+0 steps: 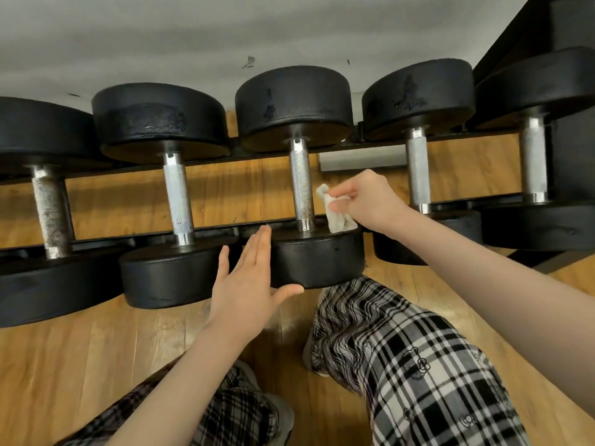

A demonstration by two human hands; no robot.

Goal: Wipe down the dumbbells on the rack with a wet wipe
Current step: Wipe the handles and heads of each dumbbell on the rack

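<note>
On the near head of the middle dumbbell (317, 255), just right of its knurled handle (301, 188), lay the lower end of a crumpled white wet wipe (338, 215). The right hand (370, 201) pinched the wipe's upper part between thumb and curled fingers, holding it close beside the handle; whether the wipe touched the handle could not be told. The left hand (249, 284) was flat, fingers straight and together, pressed against the left side of that same near head, its thumb stretched under the head's lower edge. This dumbbell sat across the two black rails of the rack (483, 135), third in a row of five black dumbbells with steel handles. The one just left (175, 272) had its near head beside the left hand's fingers; the far-left handle (51, 210) looked rust-stained. Below the rack were a wooden floor (80, 365) and the person's plaid trousers (402, 355).
</note>
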